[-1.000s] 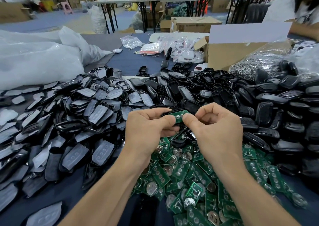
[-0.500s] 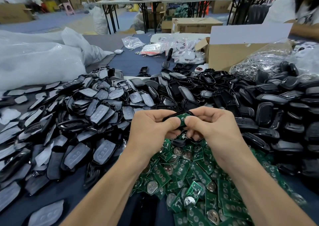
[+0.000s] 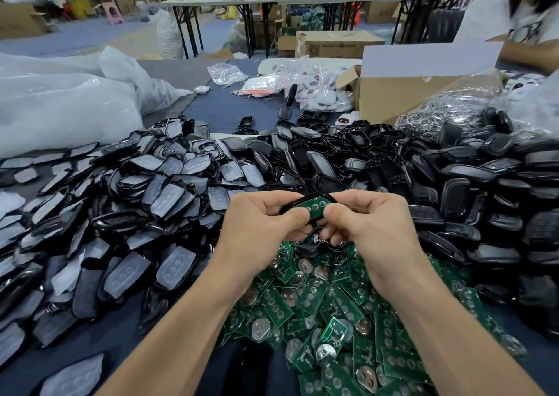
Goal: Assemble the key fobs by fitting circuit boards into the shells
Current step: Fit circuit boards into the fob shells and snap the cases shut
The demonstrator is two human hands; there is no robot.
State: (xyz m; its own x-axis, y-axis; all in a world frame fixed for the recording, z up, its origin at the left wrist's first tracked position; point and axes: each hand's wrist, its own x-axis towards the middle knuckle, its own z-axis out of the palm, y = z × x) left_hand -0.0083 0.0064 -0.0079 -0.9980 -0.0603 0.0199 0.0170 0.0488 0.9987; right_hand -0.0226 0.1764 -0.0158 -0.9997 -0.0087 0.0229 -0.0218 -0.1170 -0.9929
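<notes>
Several white plastic sacks [image 3: 60,108] lie at the desk's [image 3: 217,111] left edge, and beside them is a heap of grey button pads [image 3: 136,208]. At near centre, above a pile of loose green boards [image 3: 317,305], the left hand [image 3: 260,223] and right hand [image 3: 372,223] each pinch, with curled fingers, one end of a black shell [image 3: 292,203]. A green circuit board [image 3: 314,205] lies in it, seemingly not fully seated. A mound of black shells [image 3: 453,190] is at right, and a cardboard box [image 3: 408,93] sits toward the far right corner.

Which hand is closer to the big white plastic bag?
Left. The left hand is down and right of the bag; the right hand is farther right, beyond the left one.
</notes>
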